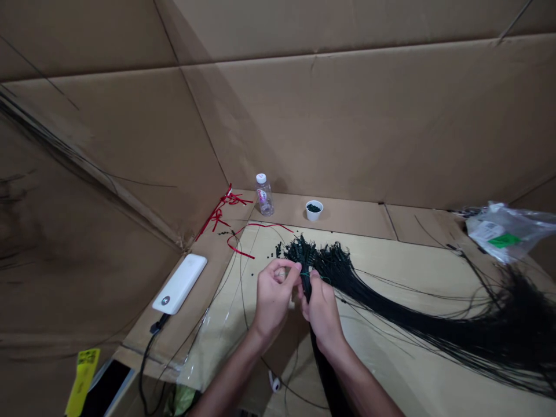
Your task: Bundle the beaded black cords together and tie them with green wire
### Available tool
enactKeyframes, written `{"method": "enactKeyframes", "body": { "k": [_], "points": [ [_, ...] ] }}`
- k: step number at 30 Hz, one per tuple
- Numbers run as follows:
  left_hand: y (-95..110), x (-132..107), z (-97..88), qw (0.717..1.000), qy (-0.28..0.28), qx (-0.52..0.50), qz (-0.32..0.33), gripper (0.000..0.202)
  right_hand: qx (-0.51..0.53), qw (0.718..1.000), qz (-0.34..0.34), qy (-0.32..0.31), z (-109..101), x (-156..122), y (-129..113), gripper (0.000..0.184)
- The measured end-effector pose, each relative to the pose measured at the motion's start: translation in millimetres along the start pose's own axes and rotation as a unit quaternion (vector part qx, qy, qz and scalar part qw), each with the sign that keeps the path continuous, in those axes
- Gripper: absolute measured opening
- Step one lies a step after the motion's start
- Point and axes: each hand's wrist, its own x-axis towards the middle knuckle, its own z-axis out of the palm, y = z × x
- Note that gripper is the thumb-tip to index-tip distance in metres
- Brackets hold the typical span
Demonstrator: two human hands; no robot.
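A thick bundle of thin black cords (391, 313) fans out to the right across a pale board (403, 269), and its ends carry small dark green heads (308, 252). My left hand (273, 295) pinches the bundle from the left, close to those heads. My right hand (321, 313) grips it just below, and part of the bundle hangs down past that hand. A thin green tie (315, 275) crosses the cords between my hands. My fingers hide part of the tie. Several loose dark beads (278, 250) lie just beyond my left hand.
Cardboard walls (347, 116) surround the work surface. At the back stand a water bottle (264, 195) and a white cup (314, 210) of dark bits. Red ribbon (243, 249), a white power bank (179, 284) with a cable, and a plastic bag (506, 231) lie about the board.
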Motion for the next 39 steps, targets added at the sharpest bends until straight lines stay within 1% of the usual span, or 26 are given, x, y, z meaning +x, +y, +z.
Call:
{"method": "enactKeyframes", "body": {
  "k": [7,9,11,13,15,18,21,24,28,31,35,39],
  "points": [
    [-4,0,-13.2,0.997,-0.069,0.025,-0.002,0.044,0.017,1.0,0.01,-0.007,-1,-1,-5,0.063],
    [-10,5,-14.3,0.996,-0.087,0.026,-0.003,0.046,0.02,1.0,0.011,-0.012,-1,1,-5,0.064],
    [-19,12,-14.7,0.995,-0.093,0.029,-0.005,0.048,0.02,1.0,0.012,-0.018,-2,5,-3,0.065],
    [-31,19,-16.1,0.996,-0.081,0.04,-0.004,0.048,0.018,0.999,0.016,-0.027,-2,10,2,0.066],
    [-42,25,-18.7,0.997,-0.056,0.057,0.001,0.046,0.018,0.999,0.024,-0.036,-2,15,7,0.067],
    [-50,25,-21.5,0.996,-0.024,0.081,0.011,0.041,0.022,0.998,0.036,-0.035,-2,21,12,0.066],
    [-49,19,-18.7,0.997,-0.012,0.077,0.015,0.037,0.022,0.999,0.035,-0.018,-2,23,12,0.062],
    [-48,14,-11.9,0.999,-0.013,0.049,0.018,0.036,0.023,0.999,0.032,-0.007,-4,22,8,0.059],
    [-53,17,-4.7,1.0,-0.007,0.004,0.01,0.039,0.028,0.999,0.034,-0.006,-6,23,3,0.053],
    [-55,20,-2.3,1.0,0.014,-0.025,0.0,0.043,0.026,0.999,0.036,-0.012,-7,24,2,0.052],
    [-53,20,-1.0,0.997,0.028,-0.068,-0.027,0.044,0.006,0.999,0.031,-0.033,-10,25,0,0.053],
    [-49,18,-0.4,0.991,0.042,-0.116,-0.053,0.047,-0.02,0.998,-0.005,-0.051,-14,30,-3,0.058]
  ]
}}
